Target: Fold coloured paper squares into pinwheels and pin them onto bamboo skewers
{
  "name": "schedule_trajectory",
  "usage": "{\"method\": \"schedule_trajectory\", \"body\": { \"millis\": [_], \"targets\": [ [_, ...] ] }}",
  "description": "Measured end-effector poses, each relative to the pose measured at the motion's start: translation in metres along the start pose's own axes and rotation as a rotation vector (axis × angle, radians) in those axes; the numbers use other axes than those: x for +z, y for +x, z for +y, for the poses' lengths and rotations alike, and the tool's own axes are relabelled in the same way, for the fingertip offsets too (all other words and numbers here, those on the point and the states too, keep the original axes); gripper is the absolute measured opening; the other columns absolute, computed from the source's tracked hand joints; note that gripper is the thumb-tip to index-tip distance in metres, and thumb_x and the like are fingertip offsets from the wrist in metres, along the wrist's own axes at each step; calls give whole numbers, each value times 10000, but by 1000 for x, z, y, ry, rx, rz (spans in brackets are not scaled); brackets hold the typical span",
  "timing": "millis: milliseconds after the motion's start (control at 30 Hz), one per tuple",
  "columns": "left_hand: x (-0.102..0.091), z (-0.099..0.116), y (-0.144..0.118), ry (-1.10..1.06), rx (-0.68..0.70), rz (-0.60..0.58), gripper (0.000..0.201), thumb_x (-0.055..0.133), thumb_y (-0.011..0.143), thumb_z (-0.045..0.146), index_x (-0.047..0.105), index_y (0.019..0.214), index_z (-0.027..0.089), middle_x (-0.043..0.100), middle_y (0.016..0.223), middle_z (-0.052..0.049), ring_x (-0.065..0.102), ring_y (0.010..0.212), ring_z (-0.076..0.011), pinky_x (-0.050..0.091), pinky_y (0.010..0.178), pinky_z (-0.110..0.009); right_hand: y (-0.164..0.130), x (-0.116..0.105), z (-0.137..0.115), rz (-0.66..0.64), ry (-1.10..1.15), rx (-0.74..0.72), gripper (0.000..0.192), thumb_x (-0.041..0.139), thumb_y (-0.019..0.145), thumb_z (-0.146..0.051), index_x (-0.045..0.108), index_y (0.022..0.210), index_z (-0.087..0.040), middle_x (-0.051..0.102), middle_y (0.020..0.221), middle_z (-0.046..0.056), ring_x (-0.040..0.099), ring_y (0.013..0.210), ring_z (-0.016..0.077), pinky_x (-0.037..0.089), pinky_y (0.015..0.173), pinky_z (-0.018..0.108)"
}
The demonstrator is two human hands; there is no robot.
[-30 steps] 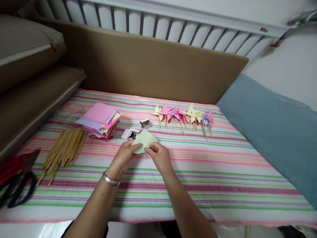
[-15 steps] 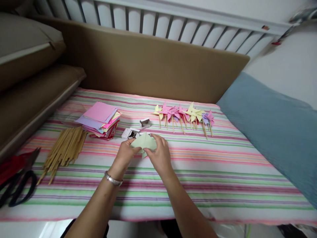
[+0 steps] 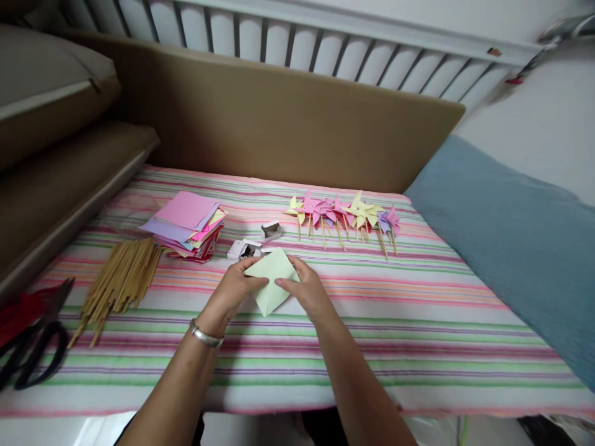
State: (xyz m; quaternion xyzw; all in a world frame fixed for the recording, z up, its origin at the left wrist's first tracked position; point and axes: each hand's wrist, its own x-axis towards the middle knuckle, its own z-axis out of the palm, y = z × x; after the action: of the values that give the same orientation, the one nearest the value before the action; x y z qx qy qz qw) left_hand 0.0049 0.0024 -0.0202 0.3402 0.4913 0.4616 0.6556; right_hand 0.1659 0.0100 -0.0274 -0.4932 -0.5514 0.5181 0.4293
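**Green sheet in hand, pinwheel not yet formed**

Your left hand (image 3: 232,290) and right hand (image 3: 309,291) both pinch the pale green paper square (image 3: 272,280), grip closed on its side corners, just above the striped cloth (image 3: 418,322). It looks folded, not yet shaped or mounted. A row of finished pinwheels (image 3: 346,217) lies beyond. Paper stack (image 3: 188,224), bamboo sticks (image 3: 121,280) and small pin box (image 3: 244,249) wait nearby; scissors (image 3: 32,347) far left. Nothing blocks your reach.
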Motion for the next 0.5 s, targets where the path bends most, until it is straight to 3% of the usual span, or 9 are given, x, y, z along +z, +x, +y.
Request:
{"method": "schedule_trajectory", "body": {
  "millis": [200,367,500],
  "targets": [
    [0,0,1,-43,-18,35,495,772,513,146,642,991,143,695,725,-16,605,585,-135,464,552,-231,0,1,0,20,82,58,472,685,626,-191,587,1086,-222,653,1025,23,589,929,219,458,771,318],
    [-11,3,0,-134,-95,-156,294,743,627,245,681,891,134,711,808,-65,637,708,-168,507,666,-279,-1,-6,-7,-4,140,107,434,696,618,-205,602,1042,-196,665,971,28,597,889,216,469,743,313],
    [-19,6,0,-236,-138,-206,259,711,669,326,696,856,147,716,816,-95,658,708,-198,533,642,-319,-1,-15,-11,-74,168,102,444,698,625,-213,603,1058,-190,673,994,39,604,921,227,479,769,327]
  ]
}}
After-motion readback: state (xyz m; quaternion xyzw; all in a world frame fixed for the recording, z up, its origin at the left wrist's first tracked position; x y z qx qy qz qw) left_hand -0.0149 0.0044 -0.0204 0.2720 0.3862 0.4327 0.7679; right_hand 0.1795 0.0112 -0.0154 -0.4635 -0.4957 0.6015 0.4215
